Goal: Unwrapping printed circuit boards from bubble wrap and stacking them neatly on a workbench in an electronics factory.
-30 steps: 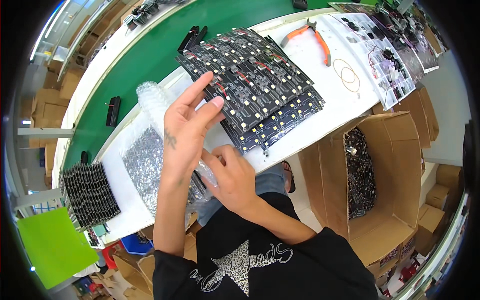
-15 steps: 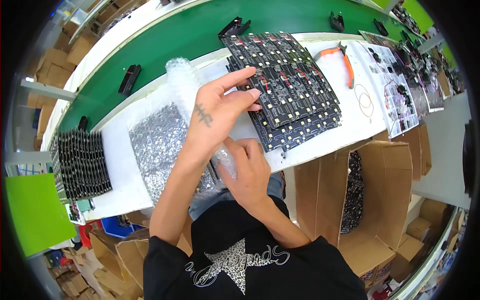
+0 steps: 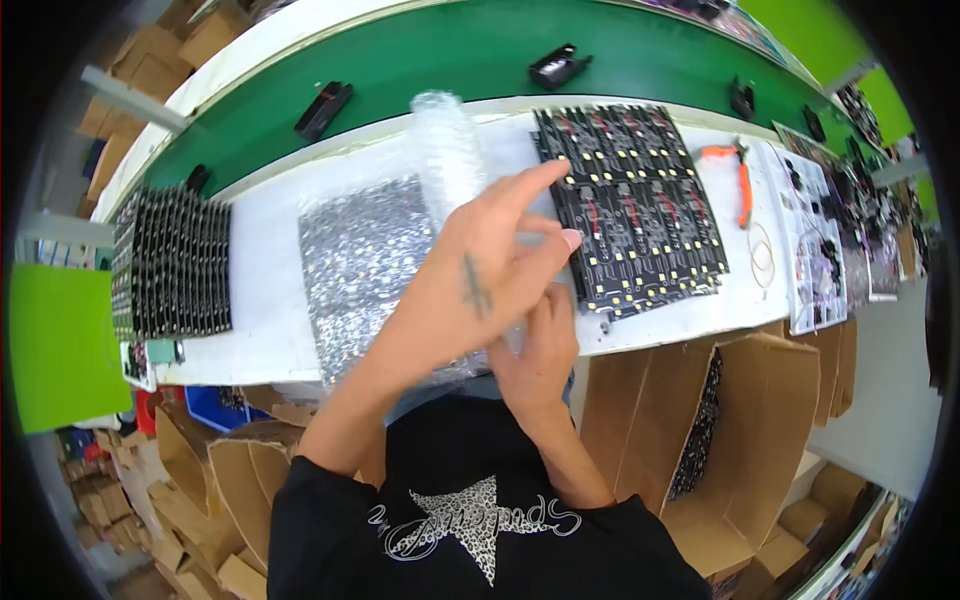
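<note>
Both hands (image 3: 520, 300) on bubble wrap (image 3: 447, 160)

Circuit board panel (image 3: 635, 205) on the table (image 3: 265, 270) — landmark | bubble wrap roll (image 3: 450, 165) just left of it | foil sheet (image 3: 365, 265) further left | stacked boards (image 3: 172, 262) far left | cutters (image 3: 742, 180) right | conveyor belt (image 3: 440, 60) behind | open carton (image 3: 745, 430) in front, below — hands (image 3: 480, 280) over its left edge

Bubble wrap (image 3: 450, 160): clear, rolled at far end, stretched across white table toward body.
Circuit boards (image 3: 635, 205): black, flat, overlapping, right of wrap.
</note>
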Demonstrator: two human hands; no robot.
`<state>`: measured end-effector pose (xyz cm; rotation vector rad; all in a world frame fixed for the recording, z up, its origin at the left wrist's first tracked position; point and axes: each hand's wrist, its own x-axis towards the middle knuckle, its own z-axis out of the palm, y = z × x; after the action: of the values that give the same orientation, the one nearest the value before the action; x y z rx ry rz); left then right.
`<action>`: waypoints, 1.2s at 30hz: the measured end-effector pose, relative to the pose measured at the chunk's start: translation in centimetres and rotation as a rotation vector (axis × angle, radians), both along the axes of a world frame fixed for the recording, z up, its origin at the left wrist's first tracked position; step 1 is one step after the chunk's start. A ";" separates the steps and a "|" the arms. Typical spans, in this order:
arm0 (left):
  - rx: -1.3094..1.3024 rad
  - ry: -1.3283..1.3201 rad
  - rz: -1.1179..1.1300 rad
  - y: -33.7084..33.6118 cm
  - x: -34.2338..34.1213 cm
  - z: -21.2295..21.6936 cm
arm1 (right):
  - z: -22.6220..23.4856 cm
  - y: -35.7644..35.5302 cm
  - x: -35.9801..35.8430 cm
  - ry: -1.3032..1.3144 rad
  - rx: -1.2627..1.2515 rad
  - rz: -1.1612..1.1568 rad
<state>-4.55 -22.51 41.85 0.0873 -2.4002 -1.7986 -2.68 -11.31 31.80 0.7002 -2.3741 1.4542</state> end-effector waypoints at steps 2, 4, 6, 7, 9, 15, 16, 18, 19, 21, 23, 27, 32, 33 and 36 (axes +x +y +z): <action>-0.291 0.097 0.125 -1.2 1.8 0.3 | 0.1 0.0 0.0 -0.007 -0.020 0.018; -0.706 0.171 0.274 -2.3 3.8 0.0 | 0.1 -0.1 0.1 0.005 -0.007 0.026; -0.750 0.125 0.293 -2.4 5.3 -1.1 | 0.1 -0.3 0.4 0.020 0.019 0.005; -0.795 0.037 0.303 -2.4 6.0 -1.8 | 0.2 -0.5 0.6 0.036 0.017 0.031; -0.745 0.021 0.327 -2.2 7.0 -3.1 | 0.6 -1.2 1.0 0.111 0.007 0.004; -0.026 0.139 0.332 -3.4 9.0 -3.2 | 5.8 -4.1 2.7 0.117 -0.138 0.185; -0.029 0.176 0.330 -4.1 9.4 -2.7 | 7.1 -4.7 2.8 0.184 -0.148 0.212; 0.115 0.355 0.378 -5.0 10.2 -2.2 | 9.7 -6.2 3.7 0.249 -0.188 0.296; 0.259 0.321 0.337 -5.4 10.7 -2.0 | 10.7 -7.4 4.3 0.277 -0.283 0.327; 0.566 0.369 0.365 -6.1 12.3 -2.2 | 12.4 -9.9 5.4 0.428 -0.281 0.397; 0.807 0.385 0.415 -6.9 13.9 -3.1 | 13.2 -12.2 6.1 0.618 -0.238 0.471; 1.182 0.365 0.519 -7.7 16.3 -6.9 | 12.1 -15.2 7.8 0.600 -0.055 0.609; 1.368 0.366 0.599 -8.4 18.2 -11.1 | 7.7 -16.9 8.8 0.405 0.048 0.610; 1.373 0.367 0.612 -8.6 18.4 -11.4 | 7.0 -17.1 8.9 0.364 0.029 0.583; 1.295 0.374 0.660 -10.3 19.2 -10.3 | 5.7 -16.4 8.7 0.288 0.095 0.642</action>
<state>14.63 -32.81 31.53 0.5193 -0.5472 -2.3077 6.07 -27.66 37.54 1.6848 -2.0926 1.3239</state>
